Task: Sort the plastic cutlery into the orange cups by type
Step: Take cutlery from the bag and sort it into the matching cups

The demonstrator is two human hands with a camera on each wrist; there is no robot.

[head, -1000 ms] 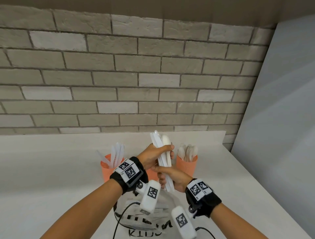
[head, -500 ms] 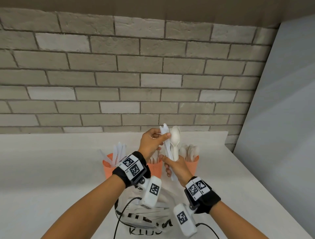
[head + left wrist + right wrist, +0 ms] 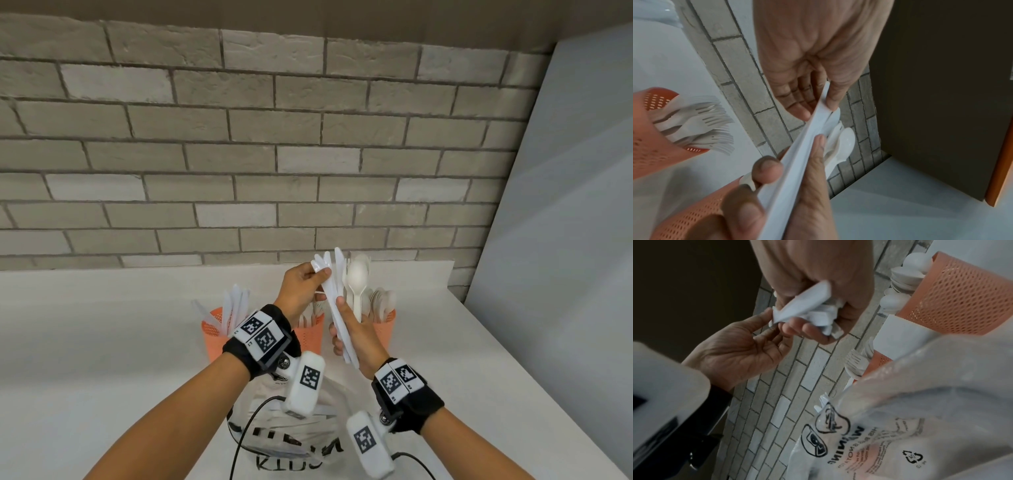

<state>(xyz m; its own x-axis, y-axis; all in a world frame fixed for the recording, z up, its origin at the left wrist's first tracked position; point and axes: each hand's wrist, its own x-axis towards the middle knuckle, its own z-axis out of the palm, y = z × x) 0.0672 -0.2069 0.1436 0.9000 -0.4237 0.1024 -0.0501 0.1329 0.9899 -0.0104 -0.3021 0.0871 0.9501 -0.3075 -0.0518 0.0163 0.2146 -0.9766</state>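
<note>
A: Since a second ago the bundle has fanned out; the left hand [image 3: 301, 286] now pinches the knives' [image 3: 330, 291] tips at frame centre.

B: Left-wrist view: right hand [image 3: 797, 194] fingers curl round the handles, spoon [image 3: 845, 142] behind.

A: Right-wrist view: bag [image 3: 920, 426] lower right, spoon cup [image 3: 962, 305] upper right. Next, probably pull the knives free for their cup [image 3: 214, 334], on the white tabletop [image 3: 85, 359] by the brick wall [image 3: 239, 154].

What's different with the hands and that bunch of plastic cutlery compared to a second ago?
The left hand slid from the middle of the bunch of cutlery up to its top and now pinches the knife tips, fanning them away from the spoon. The right hand still grips the handles. The three orange cups have not moved.
</note>
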